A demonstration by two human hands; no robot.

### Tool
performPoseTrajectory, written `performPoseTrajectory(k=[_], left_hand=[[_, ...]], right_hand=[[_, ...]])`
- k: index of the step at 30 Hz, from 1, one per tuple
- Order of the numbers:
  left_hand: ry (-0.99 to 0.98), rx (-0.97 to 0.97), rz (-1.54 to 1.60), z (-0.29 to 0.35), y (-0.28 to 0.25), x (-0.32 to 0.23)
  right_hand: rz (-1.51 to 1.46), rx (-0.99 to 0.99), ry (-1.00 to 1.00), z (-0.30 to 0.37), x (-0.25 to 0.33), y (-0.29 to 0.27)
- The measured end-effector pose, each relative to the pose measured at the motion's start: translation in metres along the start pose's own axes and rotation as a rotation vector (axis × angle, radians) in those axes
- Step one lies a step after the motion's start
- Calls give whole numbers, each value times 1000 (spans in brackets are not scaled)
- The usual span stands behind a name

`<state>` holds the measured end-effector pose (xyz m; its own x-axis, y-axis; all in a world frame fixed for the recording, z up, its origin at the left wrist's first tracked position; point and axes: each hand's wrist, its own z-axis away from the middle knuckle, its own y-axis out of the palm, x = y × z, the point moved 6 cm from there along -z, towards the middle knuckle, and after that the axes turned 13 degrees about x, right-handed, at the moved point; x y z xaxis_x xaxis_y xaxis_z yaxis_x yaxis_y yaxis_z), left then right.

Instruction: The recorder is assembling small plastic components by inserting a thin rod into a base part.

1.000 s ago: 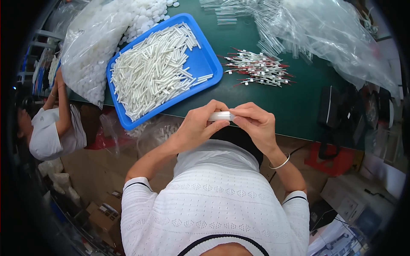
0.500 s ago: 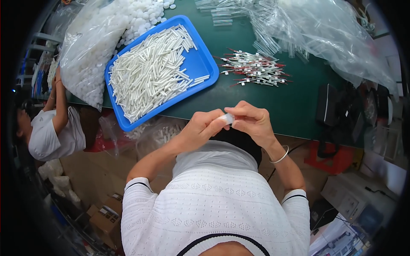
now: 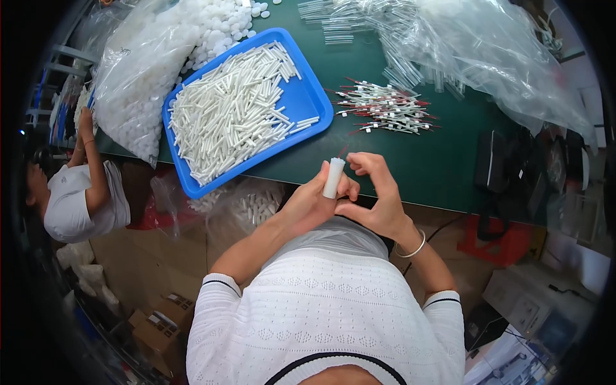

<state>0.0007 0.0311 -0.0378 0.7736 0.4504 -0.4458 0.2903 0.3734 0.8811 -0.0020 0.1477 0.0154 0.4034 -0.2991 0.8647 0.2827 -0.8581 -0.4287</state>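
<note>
My left hand point(image 3: 312, 200) is closed around a white plastic tube point(image 3: 333, 178), which stands nearly upright between thumb and fingers at the table's near edge. A thin red stick point(image 3: 343, 152) shows at the tube's upper end; whether it sits inside cannot be told. Just to the right, my right hand point(image 3: 381, 199) is open, its thumb pointing at the tube's lower end and its fingers bent and apart from the thumb. Beyond my hands lies a pile of thin white sticks with red ends and small white tags point(image 3: 385, 108).
A blue tray point(image 3: 319, 96) full of short white rods stands left of centre. Behind it lie white round caps point(image 3: 221, 24) and a clear bag of them point(image 3: 131, 96). Clear tubes point(image 3: 337, 22) and plastic bags point(image 3: 487, 58) cover the far right. Another person point(image 3: 86, 199) sits at left.
The white tube has turned from lying between both hands to nearly upright in my left hand. My right fingers have come off it and spread apart.
</note>
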Motion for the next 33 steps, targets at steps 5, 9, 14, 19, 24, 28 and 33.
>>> performPoseTrajectory(k=[5,9,14,19,24,28,33], left_hand=[[8,39,110,-2,5,10],[1,3,168,-2,7,17],[18,28,278,3,4,24],[145,-157,-150,55,-30,-6],[-355,-615,-1161,160,-76,-30],[-298,-629,-1882,166,-69,-44],[-51,-471,-1392,86,-5,-119]], right_hand=[[240,14,-50,2,7,10],[355,-76,-121,5,10,9],[360,-73,-126,6,10,14],[245,210,-98,-11,3,-1],[598,4,5,-35,-50,-51],[604,52,44,-51,-54,-50],[444,-62,-5,-55,-65,-58]])
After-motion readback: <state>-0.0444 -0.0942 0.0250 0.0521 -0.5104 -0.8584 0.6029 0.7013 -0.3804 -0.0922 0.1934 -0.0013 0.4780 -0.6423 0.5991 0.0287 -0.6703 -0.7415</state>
